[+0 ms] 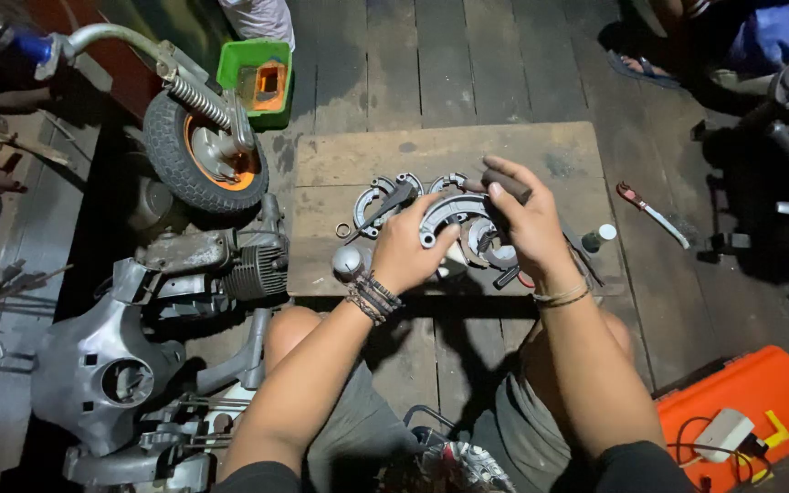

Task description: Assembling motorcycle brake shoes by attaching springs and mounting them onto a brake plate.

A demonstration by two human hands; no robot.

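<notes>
Left hand: fingers pinch a curved metal brake shoe, held just above the wooden board.
Right hand: fingers closed around a dark tool handle.
Risk: the shoe may slip and hit the other brake parts if the pinch loosens.

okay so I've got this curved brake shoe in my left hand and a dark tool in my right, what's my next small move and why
Probably bring the dark tool in your right hand down onto the brake shoe: your left hand already steadies it above the wooden board, and the tool hovers just over it.
</notes>
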